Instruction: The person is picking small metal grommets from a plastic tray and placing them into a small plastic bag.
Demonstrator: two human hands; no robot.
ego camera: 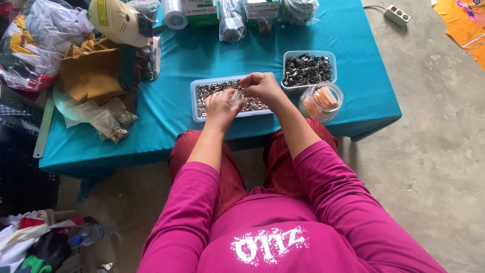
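Working over: shallow clear plastic tray of small metal rings, on teal-covered tabletop, just in front of person.
Left hand: fingers closed, pinching small clear plastic bag from below.
Right hand: fingers pinched together at bag's top edge, above tray.
Bag: held betw. both hands, touching both; contents too small to tell.
Done so far: a few filled small clear bags lie at left of tabletop.
Left: tray looks well stocked, so prob. lots to go.
Nearby: clear tub of dark metal clips and round clear jar w/ orange pieces, right of tray.
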